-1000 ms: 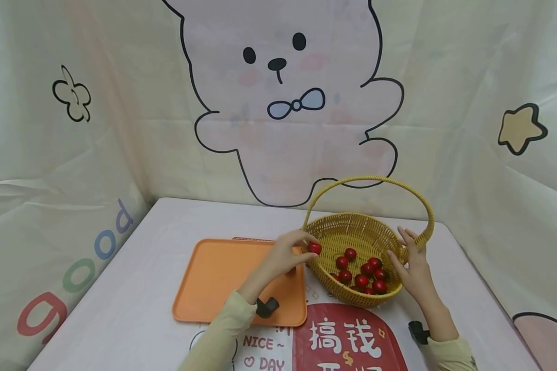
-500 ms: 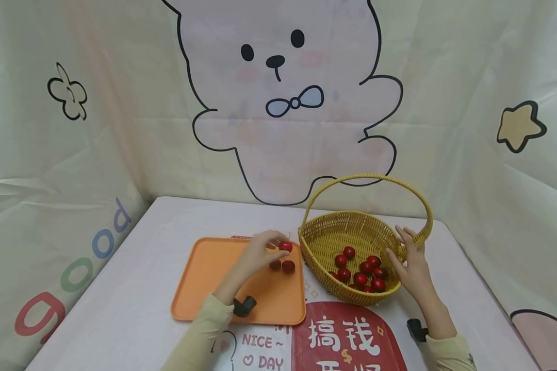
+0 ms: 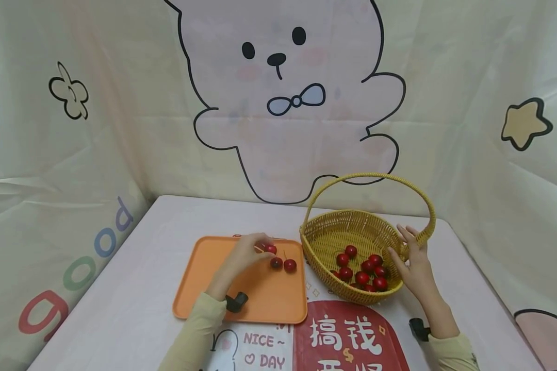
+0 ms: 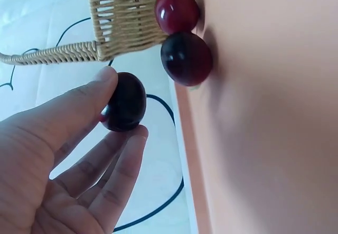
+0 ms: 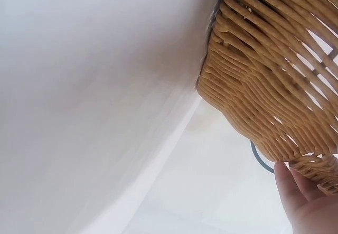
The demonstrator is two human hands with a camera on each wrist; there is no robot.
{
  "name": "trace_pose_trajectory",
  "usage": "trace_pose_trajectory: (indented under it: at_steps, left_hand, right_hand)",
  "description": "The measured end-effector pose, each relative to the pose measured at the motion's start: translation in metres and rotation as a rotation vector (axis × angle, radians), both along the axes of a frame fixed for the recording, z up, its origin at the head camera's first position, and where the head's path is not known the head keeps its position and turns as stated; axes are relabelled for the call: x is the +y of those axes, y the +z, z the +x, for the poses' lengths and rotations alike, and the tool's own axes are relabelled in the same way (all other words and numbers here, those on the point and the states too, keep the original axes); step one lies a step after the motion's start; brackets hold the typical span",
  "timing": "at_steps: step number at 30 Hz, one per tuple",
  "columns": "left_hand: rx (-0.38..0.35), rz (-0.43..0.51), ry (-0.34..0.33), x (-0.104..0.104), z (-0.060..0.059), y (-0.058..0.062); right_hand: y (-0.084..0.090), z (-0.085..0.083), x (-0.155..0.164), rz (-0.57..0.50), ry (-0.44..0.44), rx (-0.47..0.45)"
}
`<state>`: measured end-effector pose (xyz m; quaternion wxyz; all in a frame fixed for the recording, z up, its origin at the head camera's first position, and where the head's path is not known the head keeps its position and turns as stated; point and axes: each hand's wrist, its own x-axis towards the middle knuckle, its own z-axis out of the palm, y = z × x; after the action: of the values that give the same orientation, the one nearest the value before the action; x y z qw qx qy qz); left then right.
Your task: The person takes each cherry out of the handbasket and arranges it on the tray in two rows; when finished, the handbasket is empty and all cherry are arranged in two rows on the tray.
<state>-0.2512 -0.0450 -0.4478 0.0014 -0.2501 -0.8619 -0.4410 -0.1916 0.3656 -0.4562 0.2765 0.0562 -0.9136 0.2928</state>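
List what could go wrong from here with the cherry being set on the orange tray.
1. The left hand pinches a cherry just above the orange tray; being round, it may roll once released.
2. It sits close to two cherries already on the tray, so it could knock them.
3. The right hand only touches the wicker basket at its rim; a nudge might shift it.

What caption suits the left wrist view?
Left hand pinching a dark cherry beside two cherries on the orange tray.
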Motion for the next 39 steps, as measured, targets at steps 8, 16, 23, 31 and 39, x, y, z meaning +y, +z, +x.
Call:
trace_pose_trajectory:
  at_steps: [8,16,23,31,39]
  left_hand:
    - [-0.007,-0.048,-0.002,-0.009,-0.004,-0.007]
    - [-0.03,-0.074,-0.002,-0.014,-0.008,-0.013]
    - [-0.086,-0.118,0.006,-0.015,-0.007,-0.016]
    - [-0.091,-0.127,0.005,-0.015,-0.008,-0.017]
    - [-0.112,-0.153,0.036,-0.013,-0.007,-0.019]
  right_hand:
    - [0.001,0.0,-0.001,-0.008,0.01,0.0]
    - [0.001,0.001,-0.001,-0.009,0.007,0.001]
    - [0.002,0.001,-0.001,-0.014,0.008,0.005]
    - [0.002,0.0,-0.001,-0.01,0.009,0.003]
    - [0.0,-0.001,0.0,-0.008,0.01,0.007]
